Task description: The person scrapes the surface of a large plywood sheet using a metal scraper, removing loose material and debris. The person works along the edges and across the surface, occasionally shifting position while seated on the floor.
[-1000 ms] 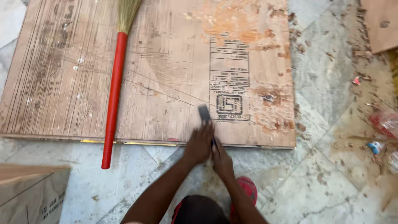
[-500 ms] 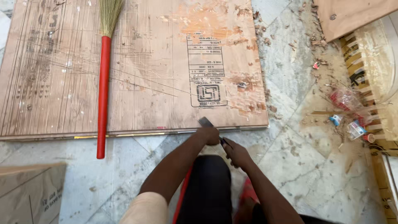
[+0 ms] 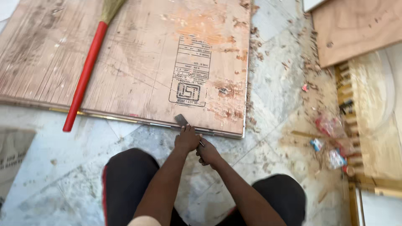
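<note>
Both hands meet at six o'clock over the marble floor. The left hand grips a small grey flat-bladed tool, blade on the near edge of a large worn plywood sheet; the right hand is curled closed beside it. At ten o'clock lies a red-handled straw broom.

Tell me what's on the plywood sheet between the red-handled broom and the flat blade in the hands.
In the head view, only a printed black stamp lies between the broom and the blade; otherwise it is bare scratched plywood sheet.
</note>
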